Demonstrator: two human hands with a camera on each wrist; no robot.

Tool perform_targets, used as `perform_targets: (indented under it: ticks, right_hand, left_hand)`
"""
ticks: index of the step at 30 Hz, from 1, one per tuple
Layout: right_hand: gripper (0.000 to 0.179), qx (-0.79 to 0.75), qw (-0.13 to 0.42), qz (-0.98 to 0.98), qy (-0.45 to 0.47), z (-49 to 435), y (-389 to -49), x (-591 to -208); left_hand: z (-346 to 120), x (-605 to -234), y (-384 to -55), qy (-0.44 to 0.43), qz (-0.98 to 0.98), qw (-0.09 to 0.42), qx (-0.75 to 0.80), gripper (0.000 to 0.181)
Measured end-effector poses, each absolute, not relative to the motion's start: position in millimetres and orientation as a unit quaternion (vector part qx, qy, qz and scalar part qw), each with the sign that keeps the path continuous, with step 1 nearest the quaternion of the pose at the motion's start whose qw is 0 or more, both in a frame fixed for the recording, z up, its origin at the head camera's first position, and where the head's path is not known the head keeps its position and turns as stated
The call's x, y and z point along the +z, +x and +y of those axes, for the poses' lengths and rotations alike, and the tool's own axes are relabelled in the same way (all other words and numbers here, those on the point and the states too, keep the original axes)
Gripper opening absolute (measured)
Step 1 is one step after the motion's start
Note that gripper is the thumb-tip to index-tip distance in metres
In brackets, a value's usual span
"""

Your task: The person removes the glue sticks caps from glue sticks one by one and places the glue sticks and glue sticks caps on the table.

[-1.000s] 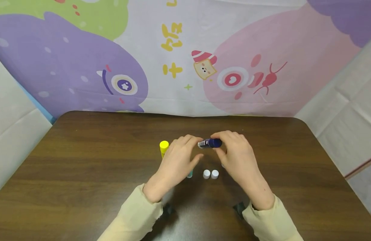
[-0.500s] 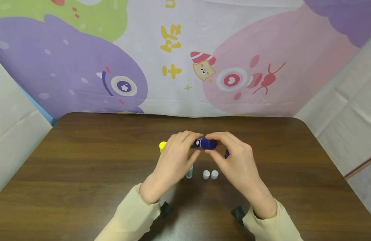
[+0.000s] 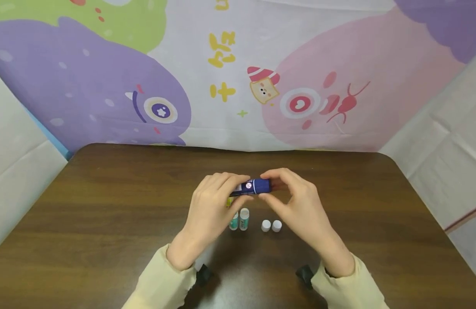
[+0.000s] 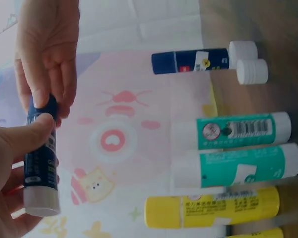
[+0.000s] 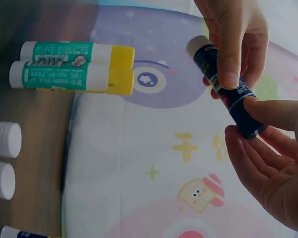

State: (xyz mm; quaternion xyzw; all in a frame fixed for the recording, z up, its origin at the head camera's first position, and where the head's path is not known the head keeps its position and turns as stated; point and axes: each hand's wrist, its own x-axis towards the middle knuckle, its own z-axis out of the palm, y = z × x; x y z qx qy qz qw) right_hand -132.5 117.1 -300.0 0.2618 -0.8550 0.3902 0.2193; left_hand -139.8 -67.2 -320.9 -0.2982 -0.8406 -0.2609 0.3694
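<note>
A dark blue glue stick [image 3: 250,187] lies sideways in the air between both hands. My left hand [image 3: 212,210] grips its body, with the thumb along the label and the white base [image 4: 41,201] sticking out in the left wrist view. At the other end, my right hand [image 3: 301,204] pinches the dark blue cap [image 3: 263,186] between thumb and fingers. The cap sits on the body. Below the hands stand two green glue sticks [image 3: 243,219], the left one partly covered by my left hand. Two small white caps [image 3: 271,225] are to their right.
A second dark blue glue stick [image 4: 190,61] stands near the white caps, hidden by my right hand in the head view. Yellow glue sticks [image 4: 211,208] stand beside the green ones, mostly behind my left hand. A printed cloth [image 3: 230,77] hangs behind the brown table [image 3: 106,214].
My left hand has taken a fuller hold on the glue stick's body. Both hands have shifted left with it, and the green glue sticks have come into fuller view.
</note>
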Motion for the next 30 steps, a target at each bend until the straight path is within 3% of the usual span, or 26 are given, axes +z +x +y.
perform_targets:
  ticks: [10, 30]
  right_hand:
    - [0.037, 0.446, 0.178, -0.843, 0.243, 114.2, -130.9, -299.8]
    - [0.032, 0.458, 0.19, -0.826, 0.269, 116.7, -132.2, -300.9]
  left_hand:
    - [-72.9, -313.4, -136.4, -0.328, -0.82, 0.376, -0.282, 0.032]
    - [-72.5, -314.7, -136.6, -0.334, -0.818, 0.357, -0.303, 0.033]
